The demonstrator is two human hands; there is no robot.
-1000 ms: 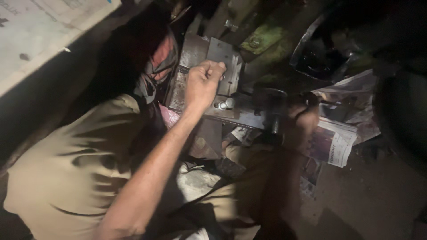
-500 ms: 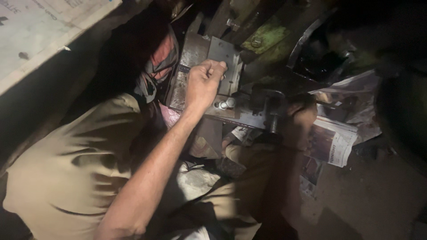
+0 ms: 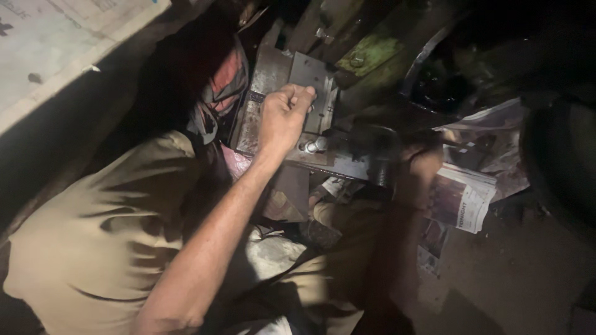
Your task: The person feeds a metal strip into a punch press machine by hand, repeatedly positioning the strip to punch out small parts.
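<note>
Head view: in the dim light of a workshop floor, the left hand (image 3: pixel 282 118) is clenched in a tight fist against a grey steel plate (image 3: pixel 310 74), thumb and forefinger pinched together at the plate's upper edge. Whether anything small is held inside the fist cannot be made out. The plate sits directly under and just beyond the knuckles, mounted flat against a larger rusty machine part. A shiny bolt end (image 3: pixel 313 146) sticks out just below the heel of that hand.

To the right of the fist and lower down, a dark round metal block (image 3: pixel 375 155) sits at the end of the same assembly. The right hand (image 3: pixel 425 170) is touching or just beside it, deep in shadow; whether it grips or only rests there cannot be told. Crumpled newspaper (image 3: pixel 462 198) lies beyond that hand. A green-painted casting (image 3: pixel 366 53) rises above and to the right of the fist.

Left of the fist, a person in a khaki shirt (image 3: pixel 93 236) crouches close, a patterned cloth (image 3: pixel 226 80) across the face.

The plate looks thick, rigid and heavy, and probably greasy, with hard square edges. It would likely be best taken by its two long edges with the whole hand, not by the bolt.
</note>
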